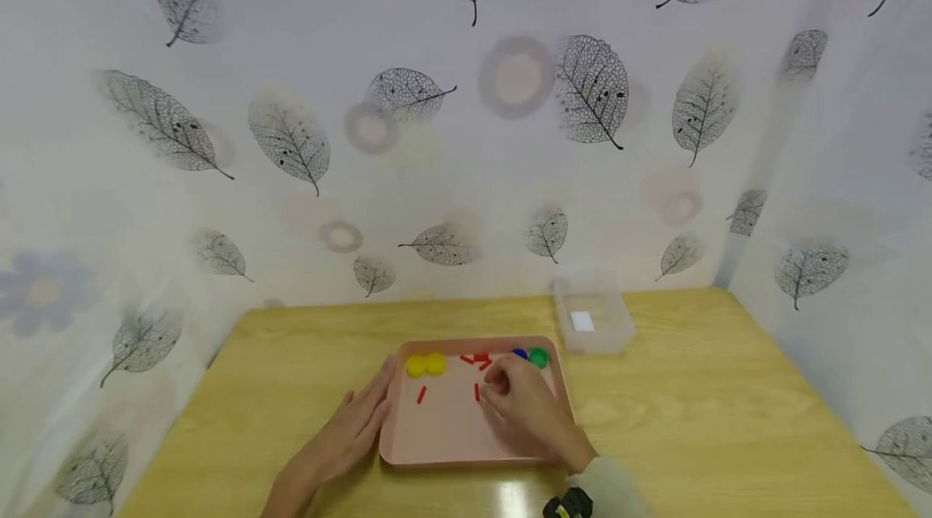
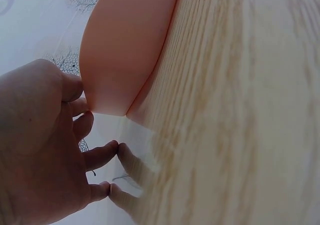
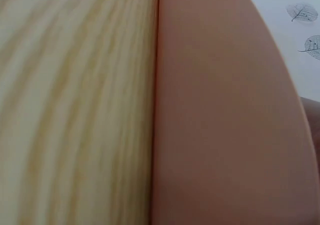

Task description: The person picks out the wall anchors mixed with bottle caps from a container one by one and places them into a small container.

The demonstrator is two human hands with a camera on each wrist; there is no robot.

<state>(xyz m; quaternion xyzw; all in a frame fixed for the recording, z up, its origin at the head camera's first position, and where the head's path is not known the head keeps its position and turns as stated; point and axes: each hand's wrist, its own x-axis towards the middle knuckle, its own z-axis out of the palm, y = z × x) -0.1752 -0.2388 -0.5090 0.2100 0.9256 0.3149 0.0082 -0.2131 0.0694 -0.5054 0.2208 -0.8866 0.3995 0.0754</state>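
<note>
We look down at a pink tray [image 1: 437, 441] on a wooden tabletop [image 1: 699, 413], with a person's two bare hands at work around it. The left hand [image 1: 348, 435] lies along the tray's left side, fingers long and loose, their tips touching its outer wall; it grasps nothing. The right hand [image 1: 530, 403] reaches over the tray from the right, thumb and forefinger bent close together beside a short red stick [image 1: 476, 392]. We cannot tell whether they pinch that stick or only hover next to it; the right wrist view shows just tray wall and wood.

Inside the tray, two yellow discs [image 1: 425, 365] sit side by side in the far left corner, with a lone red stick [image 1: 421, 395] nearer us. A bunch of red pieces [image 1: 480, 358] lies near the middle of the far edge. A blue disc [image 1: 519, 354] and a green disc [image 1: 538, 358] sit in the far right corner, partly behind the right hand.

We judge the handling of the red pieces to be partway along: two sticks lie apart, while the bunch is unsorted, its count too small to read. Beyond the tray's far right corner stands a clear box [image 1: 619, 333].
</note>
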